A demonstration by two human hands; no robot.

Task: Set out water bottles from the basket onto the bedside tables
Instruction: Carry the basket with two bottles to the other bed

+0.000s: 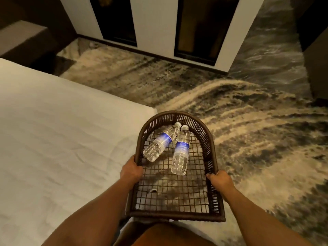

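Observation:
I carry a dark brown wicker basket (179, 115) with an open grid floor and a rounded far end, held level in front of me. My left hand (131, 170) grips its left rim and my right hand (220, 181) grips its right rim. Two clear plastic water bottles with blue labels and white caps lie on their sides in the far half. The left bottle (159, 142) lies slanted, the right bottle (181, 151) lies nearly lengthwise. Their cap ends touch near the rounded end. No bedside table shows clearly.
A bed with a white sheet (58, 132) fills the left, its corner just beside the basket. Patterned beige and dark carpet (248, 125) stretches ahead and right. White wall panels with dark openings (156, 23) stand at the far end. A dark low block (21, 39) sits far left.

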